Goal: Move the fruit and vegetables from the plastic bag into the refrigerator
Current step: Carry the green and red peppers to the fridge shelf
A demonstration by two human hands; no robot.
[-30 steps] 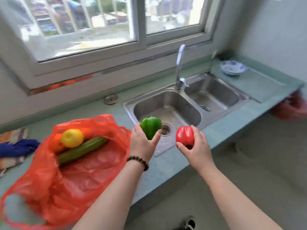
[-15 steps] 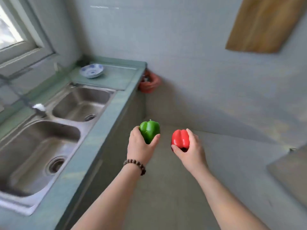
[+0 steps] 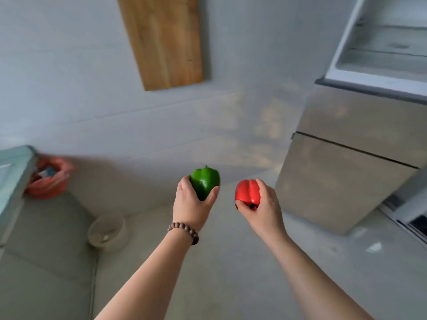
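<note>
My left hand (image 3: 190,204) grips a green bell pepper (image 3: 205,181) and holds it up in front of me. My right hand (image 3: 265,207) grips a red bell pepper (image 3: 247,191) at the same height, a short way to the right. The refrigerator (image 3: 342,162) stands to the right, its lower doors closed and its upper compartment (image 3: 388,49) open with bare shelves showing. The plastic bag of produce is out of view.
The end of the green counter (image 3: 11,181) is at the left edge, with a red-lined bin (image 3: 49,181) beside it. A pale bowl (image 3: 107,232) sits on the floor near the wall. A wooden board (image 3: 166,40) hangs on the wall. Open floor lies ahead.
The view has swung right, away from the sink, counter and bag, towards the wall and refrigerator. Both hands still hold their peppers in front of me.
</note>
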